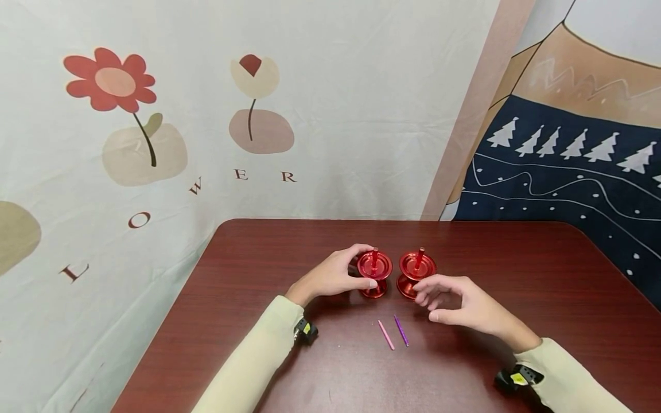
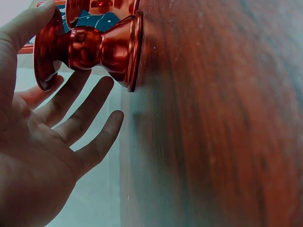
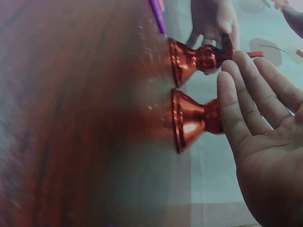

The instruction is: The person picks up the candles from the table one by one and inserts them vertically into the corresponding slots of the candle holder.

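Two shiny red candle holders stand upright side by side, each with a wide dish, a narrow waist, a flared foot and a short post in the dish. My left hand [image 1: 335, 271] holds the left candle holder [image 1: 374, 267] by its dish, thumb at the near rim and index finger round the far side. The other fingers spread loosely behind it in the left wrist view. By the right candle holder [image 1: 416, 266], my right hand [image 1: 465, 304] hovers with loosely bent fingers, holding nothing; its fingertips overlap the holder's foot in the head view.
Nearer me on the brown table [image 1: 330, 367] lie a thin pink stick [image 1: 386, 335] and a thin purple stick [image 1: 401, 331], almost parallel. Beyond the table's far edge hang a pale flower-print cloth [image 1: 341, 86] and a dark cloth with white trees [image 1: 563, 172].
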A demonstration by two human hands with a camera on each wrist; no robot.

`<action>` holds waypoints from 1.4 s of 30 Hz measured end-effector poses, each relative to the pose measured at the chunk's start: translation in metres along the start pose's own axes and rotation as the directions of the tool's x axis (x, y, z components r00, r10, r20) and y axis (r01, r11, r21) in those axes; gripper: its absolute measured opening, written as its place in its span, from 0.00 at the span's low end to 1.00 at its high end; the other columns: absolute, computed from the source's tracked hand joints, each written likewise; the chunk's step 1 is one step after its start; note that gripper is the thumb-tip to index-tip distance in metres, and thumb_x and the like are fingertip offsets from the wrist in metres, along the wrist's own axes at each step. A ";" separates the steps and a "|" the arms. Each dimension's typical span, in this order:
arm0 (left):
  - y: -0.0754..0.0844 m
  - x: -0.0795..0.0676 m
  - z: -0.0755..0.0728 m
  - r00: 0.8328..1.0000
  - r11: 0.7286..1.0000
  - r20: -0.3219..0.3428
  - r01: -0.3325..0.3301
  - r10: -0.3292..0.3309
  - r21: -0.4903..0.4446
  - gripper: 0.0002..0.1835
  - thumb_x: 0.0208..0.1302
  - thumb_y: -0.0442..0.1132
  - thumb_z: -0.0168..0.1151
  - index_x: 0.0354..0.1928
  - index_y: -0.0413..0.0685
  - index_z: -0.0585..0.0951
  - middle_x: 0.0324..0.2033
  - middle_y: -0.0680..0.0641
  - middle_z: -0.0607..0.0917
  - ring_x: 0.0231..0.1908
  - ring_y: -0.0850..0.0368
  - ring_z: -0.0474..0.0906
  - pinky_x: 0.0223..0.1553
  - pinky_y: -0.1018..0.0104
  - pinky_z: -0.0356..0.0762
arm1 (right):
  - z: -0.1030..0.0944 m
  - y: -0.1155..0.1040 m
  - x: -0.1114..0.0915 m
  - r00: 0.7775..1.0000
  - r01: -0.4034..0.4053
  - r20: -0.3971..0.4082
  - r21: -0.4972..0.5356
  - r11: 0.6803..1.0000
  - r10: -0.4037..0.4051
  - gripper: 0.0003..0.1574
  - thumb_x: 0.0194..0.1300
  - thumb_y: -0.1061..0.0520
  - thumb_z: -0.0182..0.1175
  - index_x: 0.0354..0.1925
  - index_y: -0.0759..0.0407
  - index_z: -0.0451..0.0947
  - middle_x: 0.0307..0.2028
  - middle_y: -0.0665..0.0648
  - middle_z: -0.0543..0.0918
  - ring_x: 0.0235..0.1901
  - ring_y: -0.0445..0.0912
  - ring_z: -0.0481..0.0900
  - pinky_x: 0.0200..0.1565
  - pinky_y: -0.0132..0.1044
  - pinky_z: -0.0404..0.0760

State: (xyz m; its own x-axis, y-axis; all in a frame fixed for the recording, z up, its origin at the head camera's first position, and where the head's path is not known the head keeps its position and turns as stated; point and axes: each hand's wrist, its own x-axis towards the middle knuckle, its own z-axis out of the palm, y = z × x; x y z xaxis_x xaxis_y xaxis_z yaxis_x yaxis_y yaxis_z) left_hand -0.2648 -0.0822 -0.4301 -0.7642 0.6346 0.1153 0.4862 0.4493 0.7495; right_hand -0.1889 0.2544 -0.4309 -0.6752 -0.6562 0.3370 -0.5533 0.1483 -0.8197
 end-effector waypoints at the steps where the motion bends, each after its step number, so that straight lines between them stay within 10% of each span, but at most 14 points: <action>1: 0.000 0.000 0.000 1.000 1.000 -0.001 0.001 -0.001 0.000 0.42 0.67 0.53 0.78 0.78 0.49 0.72 0.59 0.50 0.87 0.58 0.58 0.84 0.65 0.57 0.81 | 0.002 0.001 0.001 1.000 0.003 0.017 0.008 1.000 -0.003 0.29 0.66 0.75 0.70 0.64 0.71 0.80 0.48 0.66 0.89 0.46 0.55 0.88 0.48 0.42 0.90; 24: 0.000 -0.001 0.000 1.000 1.000 0.001 0.006 -0.006 0.011 0.42 0.67 0.55 0.78 0.78 0.51 0.72 0.59 0.52 0.87 0.59 0.60 0.83 0.64 0.59 0.81 | 0.017 0.016 0.015 0.971 -0.073 0.224 -0.031 0.997 0.078 0.20 0.66 0.61 0.78 0.55 0.60 0.87 0.46 0.57 0.91 0.43 0.50 0.88 0.45 0.41 0.89; 42: 0.002 -0.003 0.001 1.000 1.000 0.004 0.015 -0.015 0.005 0.42 0.67 0.54 0.78 0.78 0.51 0.72 0.59 0.52 0.87 0.59 0.61 0.83 0.64 0.60 0.81 | 0.027 0.014 0.027 0.979 -0.002 0.198 -0.228 0.974 0.048 0.18 0.58 0.49 0.87 0.41 0.51 0.89 0.35 0.46 0.84 0.35 0.39 0.82 0.34 0.34 0.84</action>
State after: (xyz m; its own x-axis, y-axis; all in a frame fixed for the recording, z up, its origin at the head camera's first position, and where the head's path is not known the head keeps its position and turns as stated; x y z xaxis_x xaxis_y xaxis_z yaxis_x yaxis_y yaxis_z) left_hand -0.2612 -0.0824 -0.4290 -0.7699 0.6301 0.1013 0.4764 0.4618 0.7482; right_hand -0.2017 0.2186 -0.4459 -0.5910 -0.7818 0.1988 -0.6487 0.3142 -0.6932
